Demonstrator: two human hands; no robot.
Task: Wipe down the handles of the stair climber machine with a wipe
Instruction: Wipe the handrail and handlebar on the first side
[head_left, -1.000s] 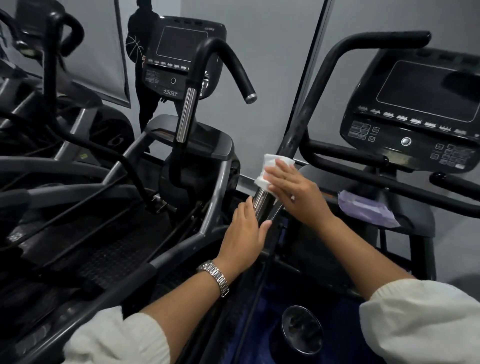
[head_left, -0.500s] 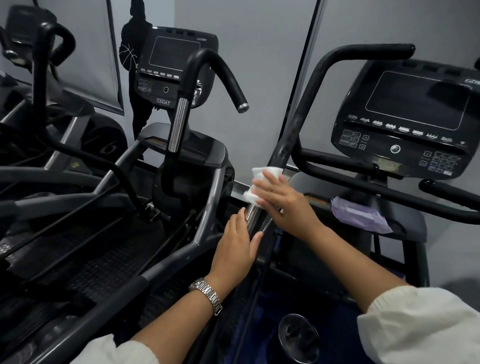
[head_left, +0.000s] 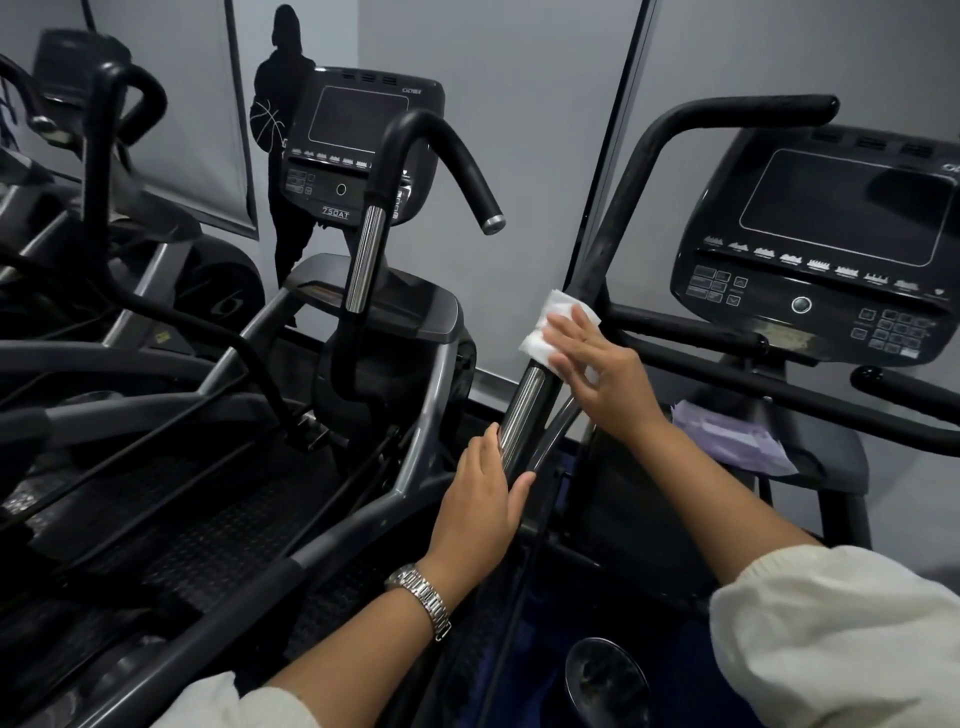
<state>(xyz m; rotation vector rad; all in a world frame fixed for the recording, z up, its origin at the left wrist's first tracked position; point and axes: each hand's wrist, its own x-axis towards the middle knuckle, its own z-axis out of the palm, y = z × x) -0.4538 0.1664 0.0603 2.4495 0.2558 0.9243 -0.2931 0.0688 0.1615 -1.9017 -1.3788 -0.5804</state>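
The right hand (head_left: 597, 374) lies with fingers straight and a little spread, pressing a folded white wipe (head_left: 543, 332) flat against the stair climber's left handle (head_left: 522, 415), right where the chrome sleeve meets the black grip above. The wipe wraps partly round the bar, its corner poking out above the fingertips.

Lower down, the left hand (head_left: 483, 499) rests against the foot of the chrome sleeve. Its fingers run straight up the bar's left side and its thumb crosses the front; it is not closed round the bar. A metal wristwatch (head_left: 423, 600) sits on that wrist.

Off to the right is the machine's console (head_left: 831, 244), dark, with a purple pack of wipes (head_left: 727, 441) lying on the ledge below it. A second machine (head_left: 358, 145) stands just to the left.
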